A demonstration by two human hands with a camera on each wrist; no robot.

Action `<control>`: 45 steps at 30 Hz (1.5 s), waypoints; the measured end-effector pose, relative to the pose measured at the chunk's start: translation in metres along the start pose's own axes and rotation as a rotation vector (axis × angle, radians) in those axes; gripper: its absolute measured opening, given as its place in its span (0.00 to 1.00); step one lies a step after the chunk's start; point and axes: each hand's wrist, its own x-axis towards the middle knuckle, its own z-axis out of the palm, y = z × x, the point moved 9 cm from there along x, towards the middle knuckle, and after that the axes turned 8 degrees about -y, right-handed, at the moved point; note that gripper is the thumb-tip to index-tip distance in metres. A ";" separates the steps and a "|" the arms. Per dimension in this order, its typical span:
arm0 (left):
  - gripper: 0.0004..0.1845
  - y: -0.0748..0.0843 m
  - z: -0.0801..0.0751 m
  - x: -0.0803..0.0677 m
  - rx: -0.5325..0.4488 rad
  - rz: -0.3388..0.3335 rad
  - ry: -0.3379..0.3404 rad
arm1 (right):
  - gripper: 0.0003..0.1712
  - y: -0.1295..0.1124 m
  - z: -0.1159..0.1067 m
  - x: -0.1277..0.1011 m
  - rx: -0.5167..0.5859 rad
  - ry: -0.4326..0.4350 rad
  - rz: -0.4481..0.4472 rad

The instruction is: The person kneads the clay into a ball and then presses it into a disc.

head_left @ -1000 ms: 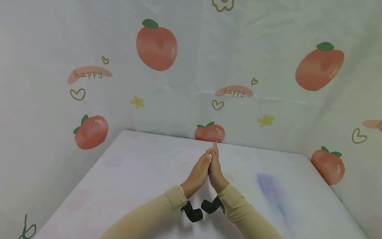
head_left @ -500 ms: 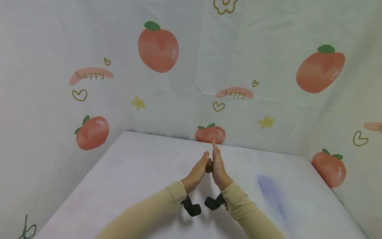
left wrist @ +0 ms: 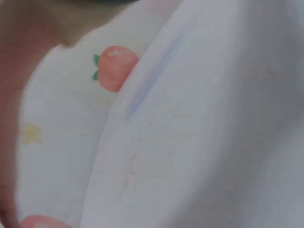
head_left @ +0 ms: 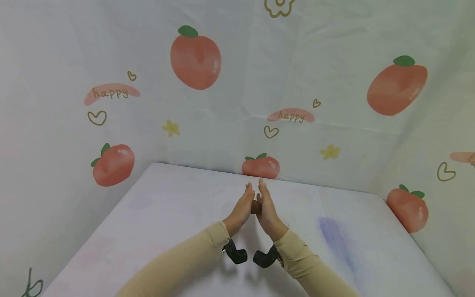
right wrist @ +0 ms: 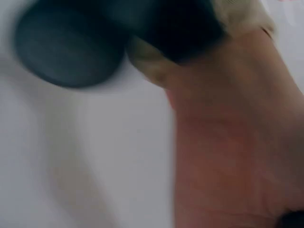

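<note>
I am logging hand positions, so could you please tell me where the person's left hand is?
In the head view the left hand is raised above the table near centre, facing the right hand.

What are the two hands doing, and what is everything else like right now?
left hand: raised above the table, fingers straight, palm facing the other hand, holding nothing.
right hand: raised, fingers straight, close beside the left; whether the palms touch cannot be told.
table: covered in pale cloth with a faint blue smudge.
backdrop: hung behind, printed with peaches and "happy".
</note>
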 end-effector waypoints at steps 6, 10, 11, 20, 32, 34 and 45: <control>0.31 0.020 0.020 -0.013 0.017 0.095 -0.100 | 0.40 -0.010 -0.021 0.008 -0.037 0.087 -0.040; 0.31 0.040 0.020 -0.016 0.004 0.160 -0.106 | 0.37 0.008 -0.019 0.007 -0.078 0.087 0.060; 0.32 0.041 0.017 -0.016 0.016 0.158 -0.092 | 0.36 0.010 -0.016 0.005 -0.081 0.078 0.072; 0.30 0.007 0.000 -0.010 0.075 0.001 0.036 | 0.40 -0.011 -0.001 -0.002 0.053 -0.015 -0.010; 0.33 0.036 0.002 -0.010 -0.001 0.082 0.004 | 0.32 0.019 -0.004 -0.007 -0.056 0.063 0.148; 0.33 0.022 -0.003 -0.008 0.032 0.016 0.020 | 0.33 0.014 0.004 -0.013 -0.014 0.026 0.138; 0.30 0.037 0.027 -0.023 0.025 0.155 -0.118 | 0.37 -0.007 -0.022 -0.002 -0.043 0.102 0.037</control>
